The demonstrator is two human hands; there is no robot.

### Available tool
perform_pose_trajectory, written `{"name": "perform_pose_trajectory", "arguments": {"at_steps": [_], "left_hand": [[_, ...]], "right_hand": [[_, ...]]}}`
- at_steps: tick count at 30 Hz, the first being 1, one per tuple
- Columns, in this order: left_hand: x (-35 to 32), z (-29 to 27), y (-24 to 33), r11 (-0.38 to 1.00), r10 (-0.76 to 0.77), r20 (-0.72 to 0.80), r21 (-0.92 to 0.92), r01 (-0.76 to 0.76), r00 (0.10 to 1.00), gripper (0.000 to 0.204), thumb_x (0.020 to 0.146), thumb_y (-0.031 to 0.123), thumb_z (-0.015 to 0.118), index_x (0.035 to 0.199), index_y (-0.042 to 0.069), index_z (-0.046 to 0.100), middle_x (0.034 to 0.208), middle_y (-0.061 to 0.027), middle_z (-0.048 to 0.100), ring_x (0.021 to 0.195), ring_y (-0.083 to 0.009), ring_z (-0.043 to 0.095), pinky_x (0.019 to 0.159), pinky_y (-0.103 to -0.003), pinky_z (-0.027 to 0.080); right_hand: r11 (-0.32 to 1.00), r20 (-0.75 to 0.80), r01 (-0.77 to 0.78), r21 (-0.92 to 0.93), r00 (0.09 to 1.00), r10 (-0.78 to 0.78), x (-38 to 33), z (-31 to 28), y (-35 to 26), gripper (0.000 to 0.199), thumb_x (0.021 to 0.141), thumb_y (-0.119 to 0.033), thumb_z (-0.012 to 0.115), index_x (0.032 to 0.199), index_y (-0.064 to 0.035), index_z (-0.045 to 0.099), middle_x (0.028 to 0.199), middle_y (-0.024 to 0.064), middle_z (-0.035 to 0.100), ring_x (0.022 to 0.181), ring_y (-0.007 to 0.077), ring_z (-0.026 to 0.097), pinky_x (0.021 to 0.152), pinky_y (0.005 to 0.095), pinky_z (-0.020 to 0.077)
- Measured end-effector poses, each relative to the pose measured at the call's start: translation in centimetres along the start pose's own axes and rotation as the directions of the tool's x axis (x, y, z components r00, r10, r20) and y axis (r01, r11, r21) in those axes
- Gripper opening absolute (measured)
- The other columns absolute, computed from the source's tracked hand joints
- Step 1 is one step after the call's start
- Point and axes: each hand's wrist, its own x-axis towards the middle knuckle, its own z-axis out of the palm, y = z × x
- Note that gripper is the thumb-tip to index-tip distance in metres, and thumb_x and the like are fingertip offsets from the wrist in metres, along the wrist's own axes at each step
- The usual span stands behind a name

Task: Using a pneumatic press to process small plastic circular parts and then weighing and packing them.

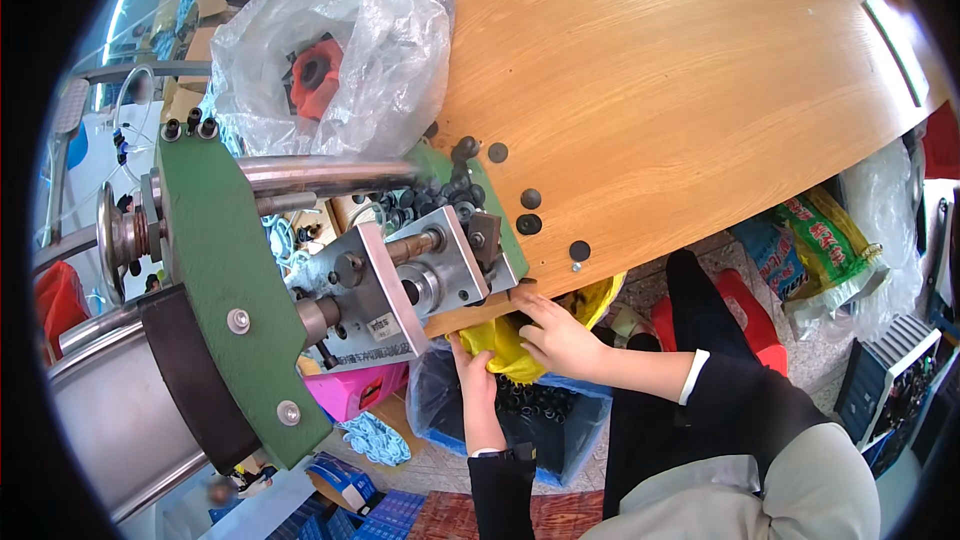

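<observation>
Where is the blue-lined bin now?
In the head view, the bin is below centre, by the table, right of the pink box, with the left hand and yellow plastic over it.

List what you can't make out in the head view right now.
- Head view: some fingers of the left hand, hidden by the hand itself and the yellow material.
- Head view: the yellow material's full shape, partly hidden by the right hand and table edge.
- Head view: how many black pieces lie below, too small and partly covered.
- Head view: the machine's left end, cut off by the picture's rim.
</observation>
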Motion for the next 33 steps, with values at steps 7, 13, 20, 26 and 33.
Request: {"name": "perform_pose_trajectory", "arguments": {"at_steps": [7, 13, 20, 26, 33], "left_hand": [[-0.3, -0.2, 0.1, 0.999, -0.031, -0.048, -0.043, 0.029, 0.998, 0.087, 0.060, -0.016, 0.043, 0.137, 0.007, 0.009, 0.130, -0.0105, 0.031, 0.117, -0.0237, 0.036, 0.092, -0.031, 0.035], [-0.2, 0.4, 0.0, 0.998, -0.040, -0.043, -0.046, 0.038, 0.998, 0.087, 0.060, -0.016, 0.044, 0.137, 0.007, 0.010, 0.129, -0.0110, 0.031, 0.116, -0.0234, 0.038, 0.090, -0.030, 0.037], [0.2, 0.2, -0.4, 0.999, -0.041, -0.020, -0.030, 0.040, 0.999, 0.087, 0.060, -0.016, 0.043, 0.136, 0.008, 0.010, 0.128, -0.0110, 0.033, 0.115, -0.0233, 0.039, 0.089, -0.030, 0.038], [0.1, 1.0, -0.3, 1.000, -0.003, -0.024, -0.006, 0.003, 1.000, 0.078, 0.061, -0.014, 0.041, 0.133, 0.008, 0.019, 0.124, -0.0098, 0.037, 0.113, -0.0222, 0.041, 0.089, -0.031, 0.040], [0.0, -0.3, -0.1, 1.000, 0.011, -0.017, 0.003, -0.011, 1.000, 0.078, 0.061, -0.014, 0.041, 0.133, 0.007, 0.018, 0.125, -0.0102, 0.036, 0.114, -0.0233, 0.041, 0.090, -0.032, 0.040]], "right_hand": [[0.803, -0.384, -0.515, -0.299, 0.836, 0.393, 0.8, -4.1, 2.1, 0.046, 0.066, -0.007, 0.058, 0.110, 0.0005, 0.046, 0.112, 0.0177, 0.044, 0.104, 0.0344, 0.041, 0.086, 0.0436, 0.0342], [0.951, 0.057, -0.093, -0.296, 0.992, 0.115, -0.7, -1.8, 3.1, 0.047, 0.065, -0.003, 0.051, 0.111, 0.0014, 0.046, 0.116, 0.0141, 0.043, 0.117, 0.0306, 0.033, 0.099, 0.0444, 0.0248], [0.978, 0.366, 0.186, 0.098, 0.907, -0.209, -1.1, 0.1, 4.4, 0.039, 0.067, -0.002, 0.049, 0.105, 0.0030, 0.050, 0.121, 0.0165, 0.042, 0.117, 0.0290, 0.037, 0.100, 0.0409, 0.0270], [0.980, 0.206, 0.156, -0.120, 0.970, -0.129, -0.3, 1.4, 3.1, 0.040, 0.067, -0.006, 0.051, 0.106, 0.0025, 0.051, 0.121, 0.0167, 0.043, 0.120, 0.0304, 0.034, 0.099, 0.0391, 0.0289], [0.975, -0.038, 0.221, 0.003, 0.975, -0.220, 3.1, -1.9, 1.2, 0.015, 0.058, -0.003, 0.056, 0.073, -0.0038, 0.056, 0.080, 0.0081, 0.053, 0.074, 0.0241, 0.050, 0.062, 0.0344, 0.0398]]}}
